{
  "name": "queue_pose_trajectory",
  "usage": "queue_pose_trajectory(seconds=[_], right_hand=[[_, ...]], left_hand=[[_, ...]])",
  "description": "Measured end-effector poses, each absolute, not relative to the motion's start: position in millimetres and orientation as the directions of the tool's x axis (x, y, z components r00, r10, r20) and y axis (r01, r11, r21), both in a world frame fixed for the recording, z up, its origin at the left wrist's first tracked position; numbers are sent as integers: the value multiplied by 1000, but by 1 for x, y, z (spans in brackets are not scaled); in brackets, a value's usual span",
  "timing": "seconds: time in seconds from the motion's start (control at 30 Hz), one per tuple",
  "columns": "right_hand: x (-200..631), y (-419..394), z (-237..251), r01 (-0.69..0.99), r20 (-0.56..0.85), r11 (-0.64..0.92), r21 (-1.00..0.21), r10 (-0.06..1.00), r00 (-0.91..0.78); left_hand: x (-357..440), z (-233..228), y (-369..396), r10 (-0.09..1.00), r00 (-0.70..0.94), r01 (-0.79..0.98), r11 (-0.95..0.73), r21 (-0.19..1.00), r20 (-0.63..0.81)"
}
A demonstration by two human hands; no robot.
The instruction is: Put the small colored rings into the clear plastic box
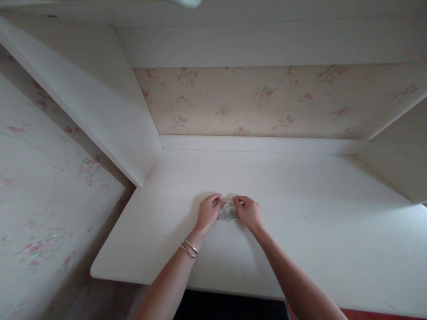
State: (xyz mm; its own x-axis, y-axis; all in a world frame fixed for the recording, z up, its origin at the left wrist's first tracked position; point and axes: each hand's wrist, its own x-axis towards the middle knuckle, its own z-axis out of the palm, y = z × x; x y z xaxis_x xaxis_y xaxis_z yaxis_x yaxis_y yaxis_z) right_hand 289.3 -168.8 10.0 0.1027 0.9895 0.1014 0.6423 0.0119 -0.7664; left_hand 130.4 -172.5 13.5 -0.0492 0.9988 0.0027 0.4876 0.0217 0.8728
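A small, flat, see-through plastic box (228, 211) rests on or just above the white desktop (293, 250), with pale, roundish shapes inside that are too small to name. At its left edge, my left hand (208, 210) is closed, thumb and fingers gripping the side. My right hand (248, 212) holds the opposite edge in the same manner, fingers curled and thumb toward the middle. Two thin silver bangles (190, 248) circle my left wrist. The fingertips partly cover both ends of the box.
Upright white panels stand at the left (102, 103) and the right (405, 148) of the desk. Floral wallpaper (253, 100) shows behind a low white back strip (262, 143). A white shelf (258, 41) overhangs the desktop. The desk's rounded corner (94, 271) lies at the near left.
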Motion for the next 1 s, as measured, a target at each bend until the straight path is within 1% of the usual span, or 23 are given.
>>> queue_pose_trajectory(seconds=[0.17,0.33,0.43,0.57,0.67,0.77,0.87,1.0], right_hand=[[289,-170,8,641,113,21,-767,988,103],[290,-170,8,670,159,88,-738,986,45],[291,-170,8,664,124,58,-745,991,53],[297,-180,10,582,73,23,-813,995,63],[304,-194,11,541,52,33,-840,998,20],[310,-208,11,491,68,96,-866,995,-75],[312,-214,7,447,87,146,-883,985,-148],[313,-212,4,460,82,143,-876,985,-149]], left_hand=[[130,11,-173,999,-40,499,4,867,18],[129,8,-171,1000,-15,465,5,885,2],[126,8,-172,999,7,412,27,911,-33],[114,9,-184,997,68,331,13,944,-38],[105,11,-196,984,176,280,-11,960,-41],[102,13,-204,966,251,263,0,965,-68],[103,15,-205,957,278,271,1,963,-79],[104,17,-201,945,287,319,58,946,-155]])
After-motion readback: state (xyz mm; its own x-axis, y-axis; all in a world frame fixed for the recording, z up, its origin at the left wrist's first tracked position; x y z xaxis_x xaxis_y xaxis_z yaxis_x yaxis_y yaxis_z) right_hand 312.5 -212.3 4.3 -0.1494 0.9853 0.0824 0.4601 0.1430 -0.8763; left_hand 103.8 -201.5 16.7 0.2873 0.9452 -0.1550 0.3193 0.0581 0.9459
